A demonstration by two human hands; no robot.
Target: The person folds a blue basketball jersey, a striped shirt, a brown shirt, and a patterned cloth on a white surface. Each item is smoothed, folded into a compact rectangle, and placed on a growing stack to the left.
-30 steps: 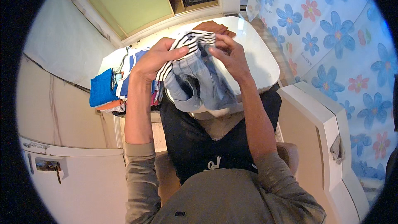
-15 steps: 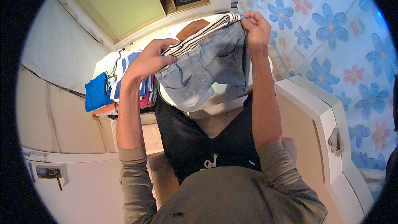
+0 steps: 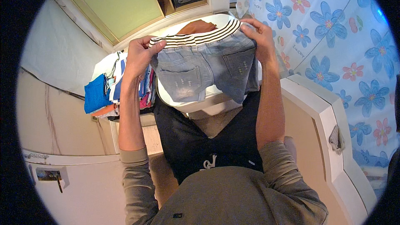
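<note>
Change noted: a second ago the light-blue denim shorts (image 3: 183,68) are bunched between my hands; now they hang spread to full width above the desk (image 3: 211,93), facing me with both patch pockets showing. The striped waistband (image 3: 179,41) runs nearly straight, sagging slightly at mid-span. For the work in hand, I judge this favourable: the garment is pulled out by its band, with no large bunching left there.

Grip: the fingers of my left hand (image 3: 139,56) are clamped on the band's left end, thumb on the near face; those of my right hand (image 3: 260,37) are clamped on its right end.

Edges: the legs hang down to about the desk's near edge, where my dark trousers (image 3: 196,141) begin. A brown cloth (image 3: 196,27) lies on the desk's far part, behind the waistband. A stack of folded clothes (image 3: 98,93) stands just left of the desk, close to my left forearm. A pale partition (image 3: 306,129) stands to the right of the desk's near end, limiting my right elbow. I judge the freest room is upward, above the desk.
</note>
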